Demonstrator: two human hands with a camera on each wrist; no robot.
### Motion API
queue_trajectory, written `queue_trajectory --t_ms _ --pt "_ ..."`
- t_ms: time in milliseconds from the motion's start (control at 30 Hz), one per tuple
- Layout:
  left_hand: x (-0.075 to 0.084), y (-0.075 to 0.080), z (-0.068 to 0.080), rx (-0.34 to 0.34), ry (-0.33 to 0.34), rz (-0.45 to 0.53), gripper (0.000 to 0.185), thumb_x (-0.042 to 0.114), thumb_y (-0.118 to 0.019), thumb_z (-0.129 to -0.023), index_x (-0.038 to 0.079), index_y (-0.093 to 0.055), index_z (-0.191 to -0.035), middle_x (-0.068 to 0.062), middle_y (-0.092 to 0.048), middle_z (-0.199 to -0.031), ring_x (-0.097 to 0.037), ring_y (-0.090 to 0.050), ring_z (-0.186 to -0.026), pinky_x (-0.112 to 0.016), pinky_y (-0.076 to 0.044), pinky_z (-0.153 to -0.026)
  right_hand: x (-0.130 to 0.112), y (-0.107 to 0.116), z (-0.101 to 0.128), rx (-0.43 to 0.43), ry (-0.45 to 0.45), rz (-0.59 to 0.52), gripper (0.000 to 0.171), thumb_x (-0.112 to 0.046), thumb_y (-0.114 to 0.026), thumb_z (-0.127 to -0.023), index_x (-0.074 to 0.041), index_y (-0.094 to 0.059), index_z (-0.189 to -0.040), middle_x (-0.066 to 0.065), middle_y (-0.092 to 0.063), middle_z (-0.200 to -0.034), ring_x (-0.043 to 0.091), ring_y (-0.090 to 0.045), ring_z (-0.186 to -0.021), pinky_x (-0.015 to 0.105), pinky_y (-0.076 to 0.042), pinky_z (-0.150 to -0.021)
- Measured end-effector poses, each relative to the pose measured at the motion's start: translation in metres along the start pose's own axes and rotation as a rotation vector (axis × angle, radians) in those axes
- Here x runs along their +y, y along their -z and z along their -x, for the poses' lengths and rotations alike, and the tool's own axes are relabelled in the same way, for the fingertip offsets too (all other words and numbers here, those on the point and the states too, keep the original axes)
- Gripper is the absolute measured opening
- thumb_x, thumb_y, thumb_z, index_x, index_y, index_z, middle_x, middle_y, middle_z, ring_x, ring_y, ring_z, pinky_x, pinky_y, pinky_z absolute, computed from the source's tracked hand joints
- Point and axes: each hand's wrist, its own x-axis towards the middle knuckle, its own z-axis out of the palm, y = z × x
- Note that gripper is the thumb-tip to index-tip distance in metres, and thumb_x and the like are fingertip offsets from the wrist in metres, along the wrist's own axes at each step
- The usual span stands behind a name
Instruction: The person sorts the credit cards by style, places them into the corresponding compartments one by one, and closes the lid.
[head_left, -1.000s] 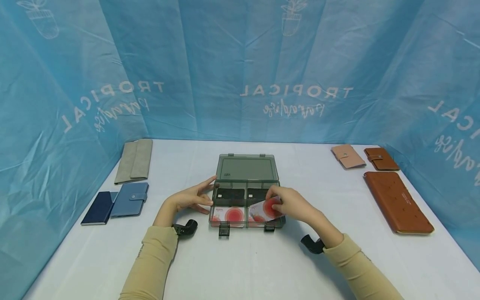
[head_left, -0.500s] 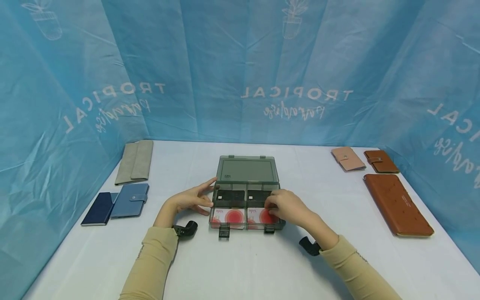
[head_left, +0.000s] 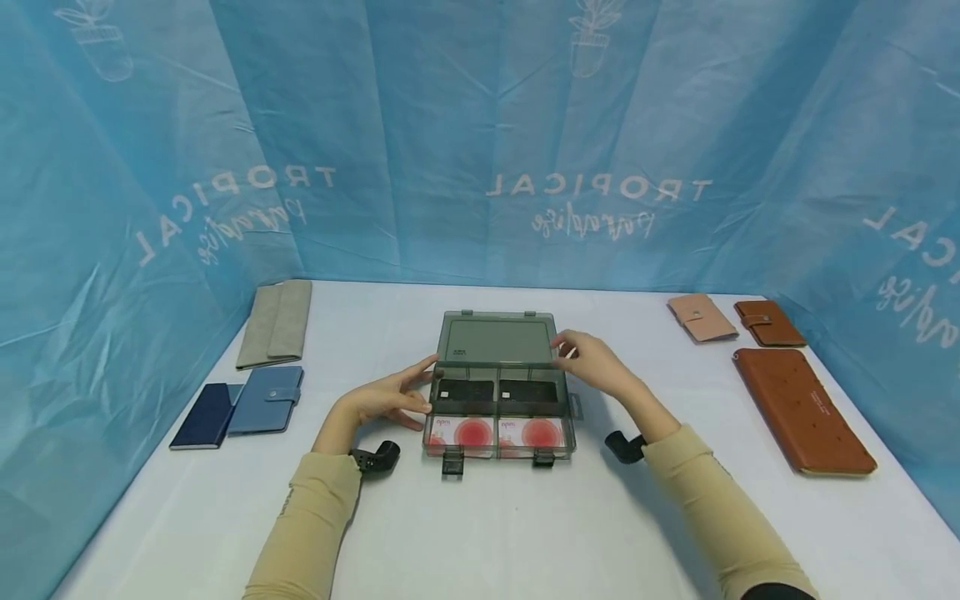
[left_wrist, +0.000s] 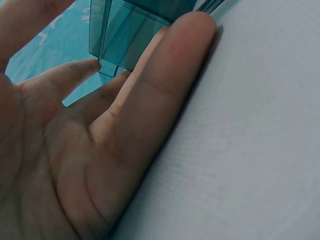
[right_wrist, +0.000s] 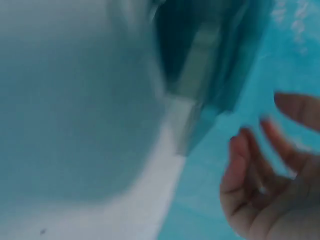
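Observation:
A translucent dark green divided box (head_left: 496, 414) stands in the middle of the table, its lid (head_left: 497, 340) folded back. Black cards (head_left: 466, 392) lie in the two rear compartments, and white cards with a red circle (head_left: 531, 432) in the two front ones. My left hand (head_left: 382, 398) touches the box's left side with fingers spread; in the left wrist view the fingertips meet the green wall (left_wrist: 135, 37). My right hand (head_left: 596, 365), holding nothing, is raised beside the lid's lower right corner. Its fingers are loosely bent and apart in the blurred right wrist view.
To the left lie a grey-beige folded wallet (head_left: 274, 323), a blue snap wallet (head_left: 266, 402) and a navy booklet (head_left: 201, 417). At right are a pink-tan wallet (head_left: 702, 317), a small brown wallet (head_left: 770, 323) and a long brown wallet (head_left: 802, 411). A blue curtain (head_left: 420, 167) hangs behind.
My right hand has laid the red-and-white card flat in the front right compartment, let go, and moved up and right to the lid's edge. The left hand has stayed at the box's side.

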Motion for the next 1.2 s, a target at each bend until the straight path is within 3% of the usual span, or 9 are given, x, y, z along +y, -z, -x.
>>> queue_trajectory --t_ms 200,367,467,600,700,800,967,1100,1200 --pt "0.001 0.001 -0.002 -0.010 0.009 0.001 0.096 0.008 -0.066 -0.085 0.029 0.001 -0.150 -0.019 0.003 -0.153 -0.016 -0.058 -0.083 -0.046 -0.054 -0.082 0.029 0.003 -0.043 -0.083 -0.271 -0.325 0.066 -0.016 -0.050 -0.095 0.000 -0.011 -0.146 0.025 -0.046 -0.113 0.024 -0.053 -0.081 0.037 -0.050 -0.076" --pt "0.004 0.001 -0.004 -0.020 0.006 0.021 0.103 0.010 -0.068 -0.083 0.032 0.008 -0.148 -0.019 0.004 -0.153 -0.019 -0.057 -0.085 -0.047 -0.053 -0.082 0.035 0.000 -0.062 -0.004 -0.406 -0.554 0.071 -0.010 -0.049 -0.093 -0.004 -0.005 -0.149 0.024 -0.042 -0.126 0.011 -0.045 -0.067 0.028 -0.046 -0.071" --pt "0.004 0.000 -0.004 -0.018 0.009 0.026 0.105 0.009 -0.068 -0.083 0.034 0.011 -0.147 -0.018 0.004 -0.153 -0.020 -0.058 -0.088 -0.047 -0.053 -0.082 0.030 0.001 -0.063 0.085 -0.350 -0.698 0.062 -0.019 -0.044 -0.097 -0.004 -0.012 -0.148 0.023 -0.036 -0.134 0.017 -0.047 -0.085 0.035 -0.046 -0.083" --pt "0.005 0.001 -0.003 -0.014 -0.001 0.022 0.105 0.008 -0.068 -0.084 0.034 0.013 -0.147 -0.018 0.005 -0.153 -0.019 -0.058 -0.087 -0.048 -0.053 -0.083 0.016 0.011 -0.054 0.160 -0.122 -0.875 0.056 -0.038 -0.031 -0.101 0.001 -0.026 -0.141 0.018 -0.040 -0.127 0.031 -0.044 -0.111 0.047 -0.038 -0.100" --pt "0.006 0.002 -0.002 -0.015 -0.013 0.021 0.105 0.008 -0.067 -0.084 0.033 0.012 -0.147 -0.018 0.005 -0.153 -0.018 -0.058 -0.086 -0.048 -0.053 -0.083 0.004 0.019 -0.042 0.198 0.046 -0.921 0.056 -0.042 -0.026 -0.101 0.002 -0.032 -0.135 0.013 -0.047 -0.120 0.029 -0.048 -0.113 0.048 -0.035 -0.103" --pt "0.005 0.004 0.001 -0.028 -0.025 0.026 0.101 0.008 -0.065 -0.086 0.032 0.011 -0.148 -0.018 0.005 -0.154 -0.021 -0.058 -0.091 -0.048 -0.052 -0.084 -0.007 0.024 -0.023 0.236 0.174 -0.805 0.052 -0.040 -0.031 -0.100 0.002 -0.039 -0.130 0.013 -0.051 -0.117 0.022 -0.052 -0.108 0.045 -0.038 -0.101" --pt "0.014 0.019 0.026 0.054 -0.147 0.004 0.085 0.008 -0.057 -0.091 0.030 0.001 -0.150 -0.012 -0.002 -0.155 -0.038 -0.044 -0.121 -0.053 -0.047 -0.090 -0.015 0.019 0.021 0.246 0.336 -0.405 0.031 -0.022 -0.045 -0.099 -0.002 -0.054 -0.121 0.011 -0.055 -0.118 0.020 -0.052 -0.108 0.041 -0.043 -0.095" --pt "0.042 0.012 0.047 0.176 -0.312 -0.195 0.075 0.013 -0.056 -0.092 0.025 -0.009 -0.150 -0.007 -0.008 -0.155 -0.038 -0.022 -0.135 -0.061 -0.028 -0.104 -0.009 0.008 0.052 0.221 0.550 -0.039 0.022 -0.012 -0.055 -0.093 -0.008 -0.060 -0.114 0.003 -0.060 -0.112 0.018 -0.054 -0.105 0.039 -0.047 -0.088" --pt "0.062 -0.010 0.055 0.162 -0.368 -0.396 0.072 0.021 -0.059 -0.091 0.020 -0.017 -0.150 -0.005 -0.014 -0.154 -0.035 -0.015 -0.138 -0.064 -0.018 -0.106 -0.005 -0.001 0.063 0.222 0.766 0.201 0.019 -0.012 -0.060 -0.090 -0.010 -0.062 -0.109 0.001 -0.060 -0.109 0.016 -0.055 -0.102 0.035 -0.049 -0.085"
